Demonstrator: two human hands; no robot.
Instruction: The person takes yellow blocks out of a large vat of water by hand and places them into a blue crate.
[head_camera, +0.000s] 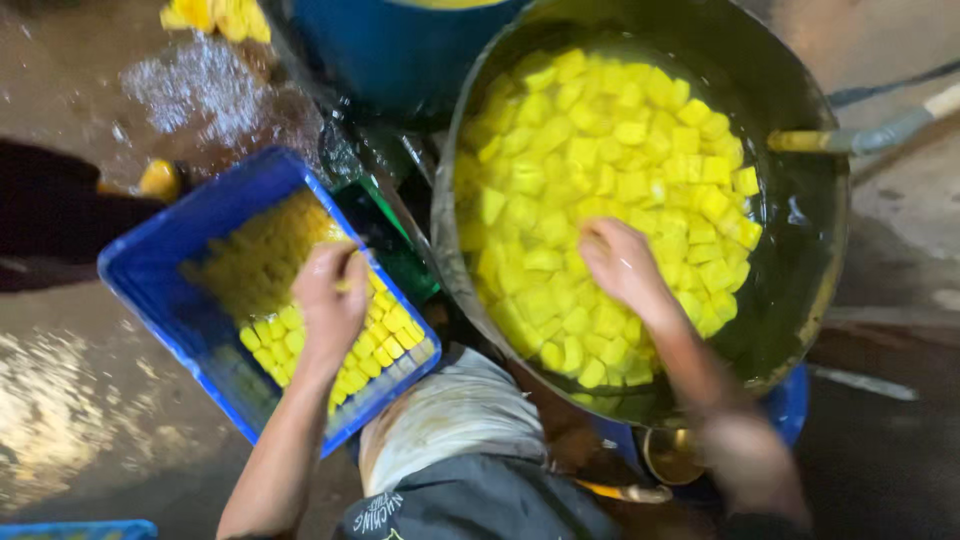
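My left hand (330, 300) reaches into a blue plastic crate (165, 260) and rests on the rows of yellow cubes (265, 265) lined up inside it, fingers curled around a cube. My right hand (620, 262) is plunged among the many loose yellow cubes (600, 150) floating in a large round metal basin (800, 200). Its fingers are buried in the cubes, so I cannot see whether it holds any.
A blue barrel (400, 45) stands behind the crate and basin. A ladle handle (880, 130) lies across the basin's right rim. The floor (80, 400) is wet. More yellow pieces (215, 15) lie at the top left. My knee in a pale apron (450, 415) is below.
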